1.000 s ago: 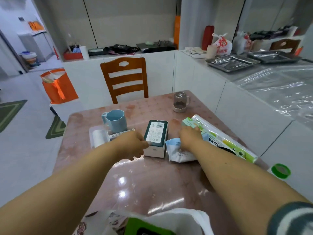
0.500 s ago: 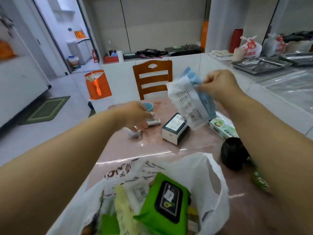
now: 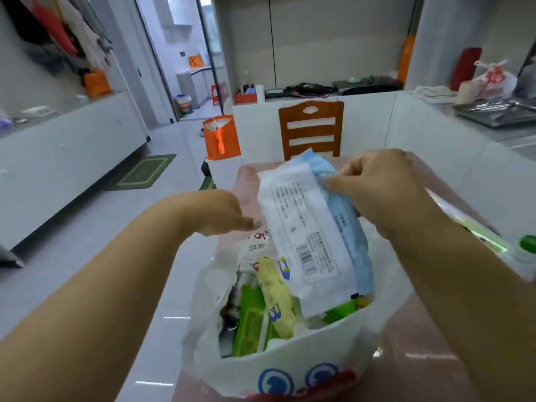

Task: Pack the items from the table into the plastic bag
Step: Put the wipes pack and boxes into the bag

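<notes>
Bag stands at the near edge of the table; its mouth is open wide. Left of the bag the table edge drops to bare floor, free space on that side. Beyond the bag I see a chair at the far table edge. Right of the bag, part of a long box and a green cap show past the forearm.

Right hand: closed on the upper end of a white-and-blue packet, fingers pinching it from the right. Packet hangs tilted, its lower end already inside the bag mouth, resting against the contents.

Left hand: above the bag's far-left rim, fingers curled loosely, thumb pointing toward the packet. I cannot tell whether it touches the bag; it holds nothing that I can see.

Bag contents: a green pack on the left, a yellow pack leaning across it, more green wrapping under the packet.
</notes>
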### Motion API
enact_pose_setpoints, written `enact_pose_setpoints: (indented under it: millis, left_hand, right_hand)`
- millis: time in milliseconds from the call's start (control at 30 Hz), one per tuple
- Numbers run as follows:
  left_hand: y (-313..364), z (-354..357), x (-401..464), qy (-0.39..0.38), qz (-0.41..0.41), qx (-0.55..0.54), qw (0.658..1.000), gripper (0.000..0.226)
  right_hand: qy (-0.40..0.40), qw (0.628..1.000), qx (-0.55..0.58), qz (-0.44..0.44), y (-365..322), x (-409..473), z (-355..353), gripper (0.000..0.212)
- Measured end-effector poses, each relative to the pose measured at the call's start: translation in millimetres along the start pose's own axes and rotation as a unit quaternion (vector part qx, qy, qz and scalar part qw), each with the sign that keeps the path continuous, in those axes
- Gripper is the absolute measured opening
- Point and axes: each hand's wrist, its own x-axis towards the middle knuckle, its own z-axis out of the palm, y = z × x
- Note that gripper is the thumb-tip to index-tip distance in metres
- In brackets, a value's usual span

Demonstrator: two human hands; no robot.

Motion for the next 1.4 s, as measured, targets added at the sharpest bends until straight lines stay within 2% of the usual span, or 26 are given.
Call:
enact_pose_setpoints:
  millis: [167, 267, 367, 400, 467, 533, 667, 767, 800, 867, 900, 933, 1000, 1033, 1067, 1133, 1233, 1300, 1400]
  left_hand:
    - [-16.3, 16.1, -38.5, 0.115, -0.054, -0.121, 0.984, 0.069]
    - [-16.9, 30.6, -57.7, 0.096, -0.058, -0.189, 0.976, 0.08]
    - [-13.7, 43.7, -67.4, 0.055, -0.064, -0.213, 0.973, 0.086]
    - [-12.7, 46.2, -69.3, 0.045, -0.064, -0.219, 0.973, 0.088]
    - [-11.9, 47.9, -72.8, 0.027, -0.056, -0.232, 0.971, 0.091]
    - [-12.8, 46.3, -75.6, 0.014, -0.049, -0.255, 0.966, 0.092]
    - [-13.0, 44.5, -72.2, 0.011, -0.051, -0.326, 0.944, 0.082]
    - [-12.7, 48.3, -70.2, -0.022, -0.03, -0.407, 0.912, 0.066]
    - [-13.7, 48.6, -69.9, -0.039, -0.018, -0.452, 0.891, 0.063]
    - [-16.0, 49.9, -69.6, -0.046, -0.01, -0.503, 0.863, 0.062]
    - [-16.7, 51.6, -67.2, -0.017, -0.027, -0.491, 0.871, 0.061]
    - [-17.4, 54.9, -62.1, 0.03, -0.058, -0.444, 0.893, 0.063]
    - [-17.6, 64.0, -51.3, 0.123, -0.133, -0.286, 0.941, 0.078]
    - [-17.5, 69.9, -46.4, 0.152, -0.161, -0.211, 0.952, 0.087]
    - [-17.8, 75.4, -41.2, 0.171, -0.179, -0.156, 0.956, 0.09]
    - [-20.1, 82.2, -31.2, 0.227, -0.204, -0.104, 0.947, 0.083]
    - [-24.7, 82.9, -19.5, 0.312, -0.23, -0.027, 0.921, 0.071]
    - [-26.7, 81.6, -15.5, 0.302, -0.236, -0.023, 0.923, 0.057]
    - [-29.3, 77.5, -7.3, 0.244, -0.203, -0.146, 0.937, 0.025]
  right_hand:
    - [-0.04, 0.997, -0.014, 0.071, 44.1, -17.3, 41.8, 0.033]
    - [-0.069, 0.988, -0.012, 0.137, 61.2, -14.5, 58.2, 0.025]
    - [-0.091, 0.969, 0.072, 0.218, 69.5, -10.2, 72.2, 0.013]
    - [-0.095, 0.96, 0.1, 0.242, 70.9, -7.9, 76.5, 0.016]
    - [-0.106, 0.945, 0.156, 0.268, 71.0, -3.6, 85.0, 0.016]
    - [-0.093, 0.937, 0.189, 0.28, 68.7, 0.3, 91.3, 0.004]
    - [-0.048, 0.945, 0.208, 0.25, 64.9, -1.9, 102.5, 0.01]
    - [-0.078, 0.945, 0.203, 0.245, 64.3, -19.2, 120.9, 0.005]
    - [-0.097, 0.951, 0.179, 0.231, 62.8, -24.2, 126.8, 0.002]
    - [-0.137, 0.977, 0.041, 0.156, 60.9, -28.7, 130.3, 0.016]
    - [-0.14, 0.983, -0.055, 0.104, 58.7, -28.7, 128.4, 0.025]
    - [-0.119, 0.983, -0.124, 0.056, 56.9, -28.3, 126.4, 0.03]
    - [-0.085, 0.983, -0.164, 0.002, 55.5, -25.9, 121.0, 0.027]
    - [-0.069, 0.983, -0.168, -0.017, 55.2, -24.1, 119.7, 0.024]
    - [-0.05, 0.983, -0.173, -0.044, 55.9, -21.7, 119.3, 0.02]
    - [-0.042, 0.978, -0.173, -0.105, 58.9, -16.2, 121.4, 0.021]
    - [-0.148, 0.959, -0.194, -0.144, 61.4, -10.4, 126.6, 0.039]
    - [-0.213, 0.929, -0.268, -0.143, 64.9, -9.8, 131.2, 0.044]
    - [-0.249, 0.898, -0.33, -0.151, 70.3, -8.6, 132.2, 0.049]
